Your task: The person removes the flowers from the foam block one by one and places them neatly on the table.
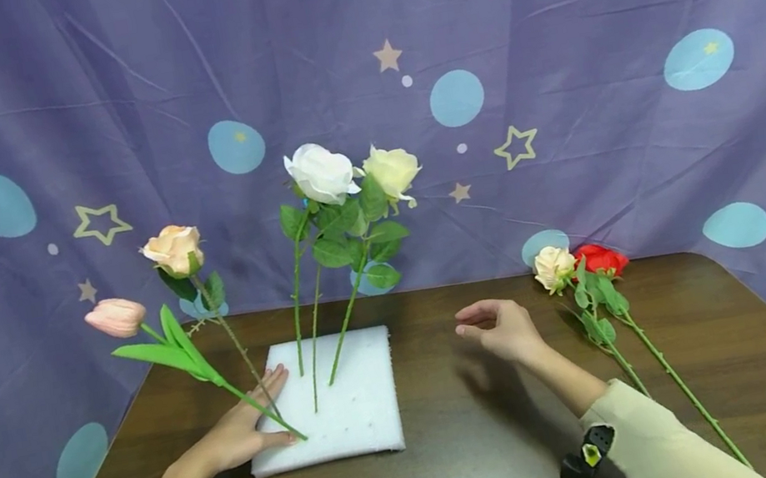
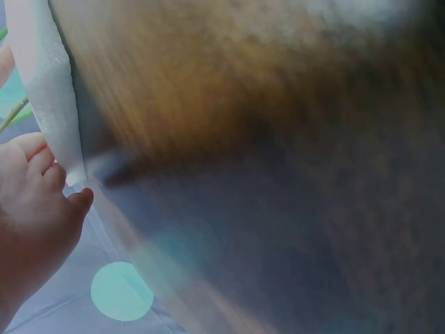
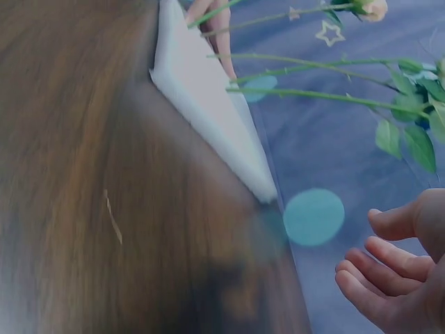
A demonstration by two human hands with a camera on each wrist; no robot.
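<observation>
My left hand [image 1: 244, 433] rests at the left side of a white foam block [image 1: 360, 420], fingers and thumb spread over its edge. Several artificial flowers stand in the foam. A pink tulip [image 1: 118, 317] and a peach rose [image 1: 175, 251] lean left, their stems passing over my left hand. Further back rise a white rose [image 1: 322, 173] and a pale yellow rose [image 1: 391, 173]; another stem [image 1: 317, 343] goes up among their leaves, its bloom hidden. My right hand [image 1: 508, 330] hovers right of the foam, fingers loosely bent, with nothing in it.
On the right of the brown wooden table [image 1: 466, 462] lie a cream rose [image 1: 555, 269] and a red rose [image 1: 600, 260], stems toward the front. A purple curtain [image 1: 332, 27] with stars and blue dots hangs behind the table. Small holes mark the foam's front part.
</observation>
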